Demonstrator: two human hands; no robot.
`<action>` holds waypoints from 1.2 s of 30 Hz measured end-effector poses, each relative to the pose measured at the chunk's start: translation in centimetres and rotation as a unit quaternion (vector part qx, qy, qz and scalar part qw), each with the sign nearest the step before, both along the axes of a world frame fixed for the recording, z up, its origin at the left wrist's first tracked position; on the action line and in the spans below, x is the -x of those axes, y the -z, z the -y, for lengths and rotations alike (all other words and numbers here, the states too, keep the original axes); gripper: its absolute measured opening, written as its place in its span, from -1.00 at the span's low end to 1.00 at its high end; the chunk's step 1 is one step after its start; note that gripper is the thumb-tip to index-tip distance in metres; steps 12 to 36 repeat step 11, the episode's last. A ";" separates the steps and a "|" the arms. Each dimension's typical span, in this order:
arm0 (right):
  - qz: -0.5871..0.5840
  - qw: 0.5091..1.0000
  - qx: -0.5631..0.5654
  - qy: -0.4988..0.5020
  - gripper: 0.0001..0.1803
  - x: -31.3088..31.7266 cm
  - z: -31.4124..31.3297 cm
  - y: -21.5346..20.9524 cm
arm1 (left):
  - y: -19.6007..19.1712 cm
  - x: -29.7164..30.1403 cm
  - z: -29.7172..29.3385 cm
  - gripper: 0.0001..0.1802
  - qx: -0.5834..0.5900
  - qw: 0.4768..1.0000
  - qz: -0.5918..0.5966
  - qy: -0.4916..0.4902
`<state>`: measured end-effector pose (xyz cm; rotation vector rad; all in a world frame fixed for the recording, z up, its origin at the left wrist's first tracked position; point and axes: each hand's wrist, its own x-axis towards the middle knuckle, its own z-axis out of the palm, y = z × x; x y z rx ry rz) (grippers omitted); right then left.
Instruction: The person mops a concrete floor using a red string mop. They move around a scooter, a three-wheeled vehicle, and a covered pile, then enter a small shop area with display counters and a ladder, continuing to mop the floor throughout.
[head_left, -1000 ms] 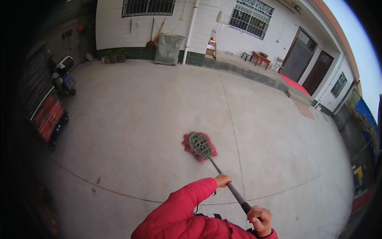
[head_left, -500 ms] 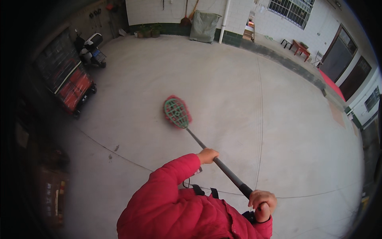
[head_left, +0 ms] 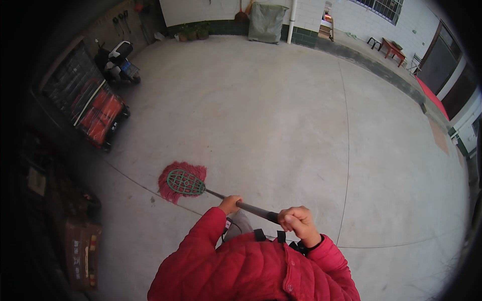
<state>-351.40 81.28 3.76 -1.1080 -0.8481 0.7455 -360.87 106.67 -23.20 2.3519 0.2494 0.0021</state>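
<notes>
A mop (head_left: 187,182) with a flat green lattice head and pinkish-red strands lies spread on the grey concrete floor (head_left: 266,120), left of the middle. Its grey pole slants up to the right toward my body. My left hand (head_left: 231,204) is wrapped round the pole's lower part, not far from the mop head. Around the dark grip at the top end, my right hand (head_left: 298,221) is closed. Both my arms wear red padded sleeves.
At the left stand a red-and-black cart-like thing (head_left: 103,115) and a parked scooter (head_left: 120,62). A cardboard box (head_left: 83,256) sits at the lower left. Potted plants (head_left: 193,32) and a grey-green sack (head_left: 267,22) line the far wall. A raised step (head_left: 371,70) runs along the right.
The mop head has come nearer and to the left, and its strands now fan out. Both hands have moved left with the pole, the right one also upward.
</notes>
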 end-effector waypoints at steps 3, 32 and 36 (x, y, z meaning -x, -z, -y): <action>-0.036 0.997 -0.041 0.060 -0.79 -2.2 -2.2 -0.2 | 0.4 -3.0 -2.5 -0.86 0.016 0.999 0.002 0.034; -0.039 0.950 -0.019 0.309 -0.65 -2.9 -4.3 -1.2 | 1.2 -12.7 -4.9 -0.86 0.051 0.968 -0.018 0.245; -0.039 0.950 -0.019 0.309 -0.65 -2.9 -4.3 -1.2 | 1.2 -12.7 -4.9 -0.86 0.051 0.968 -0.018 0.245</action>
